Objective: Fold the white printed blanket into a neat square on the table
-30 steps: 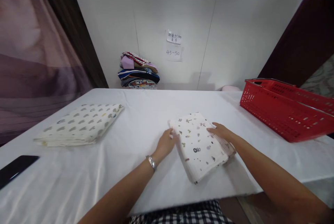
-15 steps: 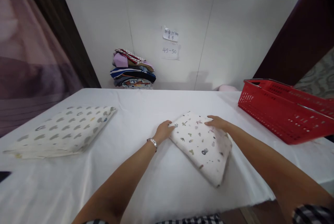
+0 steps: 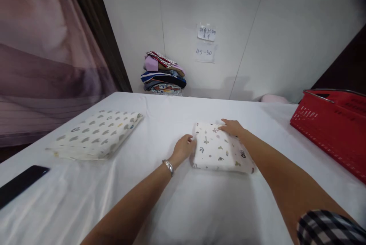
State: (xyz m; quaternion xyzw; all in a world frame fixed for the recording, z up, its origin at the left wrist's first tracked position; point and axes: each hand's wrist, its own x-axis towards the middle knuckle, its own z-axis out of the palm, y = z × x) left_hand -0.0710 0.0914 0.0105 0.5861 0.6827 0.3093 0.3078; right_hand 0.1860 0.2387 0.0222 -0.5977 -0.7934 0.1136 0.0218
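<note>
Folded cloth (image 3: pixel 220 149), white with small scattered prints, lies flat on the white table (image 3: pixel 200 207), a little right of centre in front of me. Squared-up rectangle, several layers thick at the near edge.

My left hand (image 3: pixel 184 149) is against the cloth's left edge. Fingers curled loosely round that edge, thumb side up; touching it, but I cannot tell whether it is a real grip or just a press against the side. Metal bracelet (image 3: pixel 168 167) on that wrist.

My right hand (image 3: pixel 233 127) rests palm down on the far right corner of the cloth, fingers spread and flat, nothing closed in it. Forearm runs along the cloth's right side and covers part of that edge. Checked sleeve (image 3: pixel 326 228) shows at the bottom right.

Second folded cloth (image 3: pixel 98 134), pale with grey and coloured spots, lies well apart to the left on the same table. Dark phone (image 3: pixel 20 184) near the left table edge, closer to me than that cloth.

Red basket (image 3: pixel 334 127) stands at the right end of the table, apart from my hands. Stack of folded fabrics (image 3: pixel 162 73) sits against the far wall, beyond the table. Two paper notes (image 3: pixel 206 43) are stuck on the wall just right of the stack; the lower reads 45-50.
</note>
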